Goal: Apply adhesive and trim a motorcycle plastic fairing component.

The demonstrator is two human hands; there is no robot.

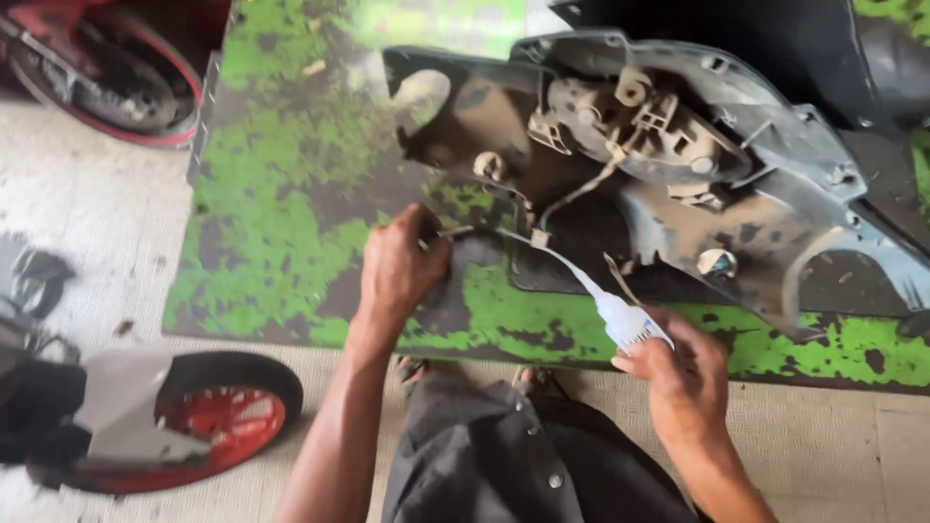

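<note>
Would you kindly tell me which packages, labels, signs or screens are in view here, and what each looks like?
Squeeze bottle: the only package, held in the right hand; small, translucent white, with a long thin nozzle reaching up-left toward the dusty grey plastic panel.
Labels, signs, screens: none visible.

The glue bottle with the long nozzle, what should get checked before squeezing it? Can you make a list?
1. Small white squeeze bottle with long thin nozzle gripped in right hand: ok.
2. Nozzle tip at the joint near the small clip: ok.
3. Left hand pressing the edge of the dusty grey-black plastic motorcycle panel: ok.
4. Panel lying flat on the worn green and black board: ok.
5. Surface clean for bonding: not ok, brown dust covers it.
6. Glue left in bottle: cannot tell.
</note>
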